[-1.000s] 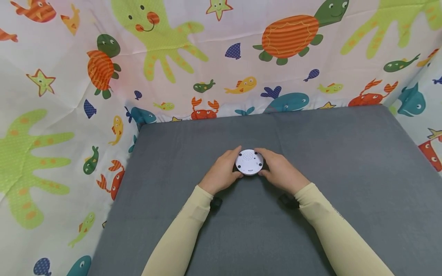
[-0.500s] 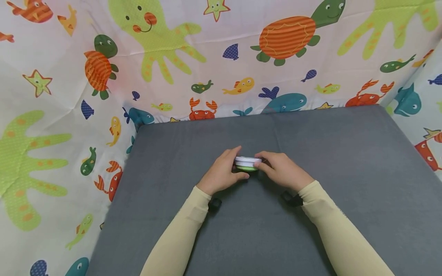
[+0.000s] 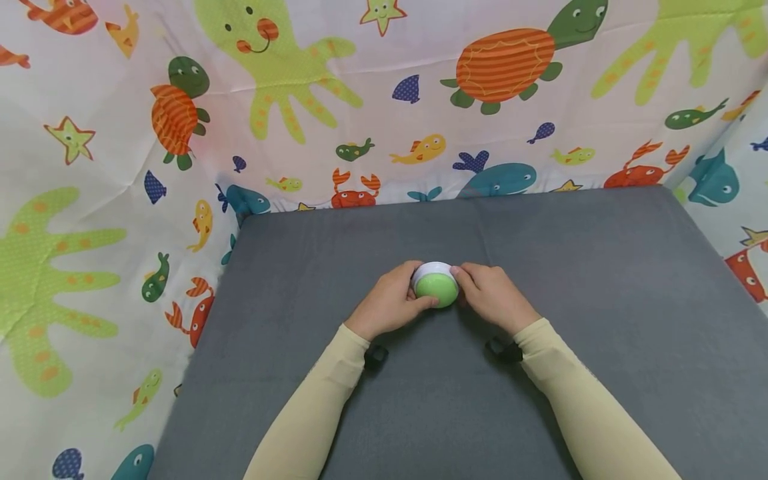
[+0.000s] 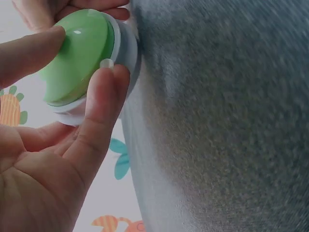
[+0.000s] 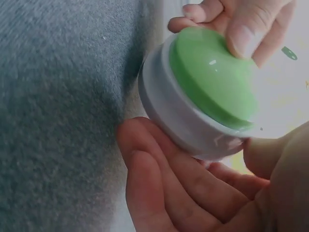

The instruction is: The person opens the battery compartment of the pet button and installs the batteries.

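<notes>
A round push button (image 3: 437, 289) with a glossy green dome on a white base is held up between both hands, its dome tilted toward the head camera. My left hand (image 3: 393, 300) grips its left side. In the left wrist view the left thumb (image 4: 34, 53) lies on the green dome (image 4: 79, 53), with fingers around the white base. My right hand (image 3: 495, 297) pinches the white rim on the right. The right wrist view shows the base (image 5: 193, 116) between the right thumb (image 5: 270, 154) and curled fingers. The button's underside faces away, hidden.
A grey cloth-covered table (image 3: 570, 280) lies beneath the hands. A curtain printed with sea animals (image 3: 408, 40) hangs behind and along the sides. Dark wrist cameras sit under both sleeve cuffs, the left one (image 3: 376, 357) nearly touching the table in view.
The button has been turned over: its white underside with small holes and dark feet faced up, then its edge showed, and now the green dome does. The left thumb has moved onto the dome.
</notes>
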The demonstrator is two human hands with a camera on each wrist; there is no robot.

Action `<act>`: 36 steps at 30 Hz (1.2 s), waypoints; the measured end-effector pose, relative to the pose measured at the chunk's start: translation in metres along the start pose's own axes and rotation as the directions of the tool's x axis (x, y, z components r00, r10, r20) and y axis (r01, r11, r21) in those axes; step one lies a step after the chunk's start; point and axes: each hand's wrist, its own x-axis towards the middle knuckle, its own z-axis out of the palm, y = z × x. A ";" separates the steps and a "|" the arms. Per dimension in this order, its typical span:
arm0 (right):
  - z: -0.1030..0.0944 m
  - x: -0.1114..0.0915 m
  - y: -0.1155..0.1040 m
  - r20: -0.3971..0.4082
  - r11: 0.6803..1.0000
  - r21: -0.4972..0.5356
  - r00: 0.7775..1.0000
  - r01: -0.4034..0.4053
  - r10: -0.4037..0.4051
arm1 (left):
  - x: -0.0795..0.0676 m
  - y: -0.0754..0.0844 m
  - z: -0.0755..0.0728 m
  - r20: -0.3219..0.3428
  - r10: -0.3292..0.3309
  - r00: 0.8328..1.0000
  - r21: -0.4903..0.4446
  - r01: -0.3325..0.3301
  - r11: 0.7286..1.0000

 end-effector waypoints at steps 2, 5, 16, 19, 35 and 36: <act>0.001 0.000 0.000 0.003 1.000 0.021 1.000 -0.023 0.023 | 0.000 0.001 0.000 -0.006 -0.002 1.000 0.000 0.002 1.000; 0.001 -0.002 0.001 0.033 0.998 0.056 0.999 -0.026 0.024 | 0.001 0.001 0.002 -0.003 -0.015 1.000 0.005 0.015 1.000; 0.007 -0.001 0.005 0.090 0.994 -0.058 0.992 0.093 -0.088 | 0.004 -0.002 0.011 0.005 -0.042 0.999 0.042 0.042 0.998; 0.008 -0.001 0.007 0.096 0.991 -0.077 0.990 0.106 -0.098 | 0.003 -0.003 0.013 -0.005 -0.027 1.000 0.052 0.028 0.998; 0.018 0.003 0.009 0.132 0.985 -0.108 0.984 0.136 -0.121 | 0.000 -0.012 0.015 0.015 -0.053 0.998 0.096 0.052 0.994; 0.018 0.003 0.010 0.133 0.985 -0.106 0.984 0.133 -0.119 | -0.001 -0.013 0.015 0.015 -0.057 0.998 0.094 0.056 0.994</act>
